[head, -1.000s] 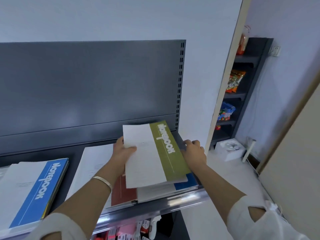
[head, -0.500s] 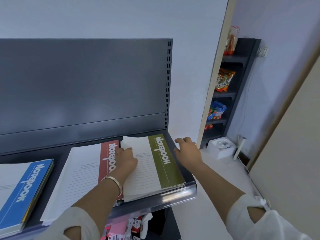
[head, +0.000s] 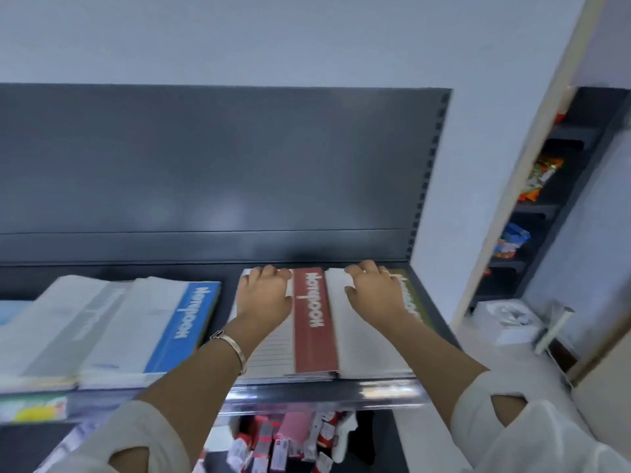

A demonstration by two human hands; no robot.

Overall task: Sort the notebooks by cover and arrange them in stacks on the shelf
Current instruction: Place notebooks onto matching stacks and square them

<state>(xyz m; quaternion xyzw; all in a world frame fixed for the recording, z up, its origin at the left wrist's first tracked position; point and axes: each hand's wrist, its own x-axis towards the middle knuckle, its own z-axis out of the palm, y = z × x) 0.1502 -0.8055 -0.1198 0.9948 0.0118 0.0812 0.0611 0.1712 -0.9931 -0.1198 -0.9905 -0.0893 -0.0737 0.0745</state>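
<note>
A dark grey shelf point(head: 341, 392) with a tall back panel point(head: 205, 165) stands against a pale wall. At the left of the frame lie blurred pale stacks point(head: 68, 319), then a blue notebook point(head: 184, 322) flat on the shelf. Right of centre, the left hand point(head: 264, 295), a bracelet point(head: 232, 346) at its wrist, lies on the red notebook point(head: 312, 322), fingers bent over its far edge. Just beside it, the right hand point(head: 374, 293) rests likewise on the green notebook point(head: 411, 298), fingers hooked over the far edge by the panel. Small packets point(head: 290, 438) show below. At the far right stands a dark rack point(head: 580, 165) with snack packs point(head: 537, 179).
</note>
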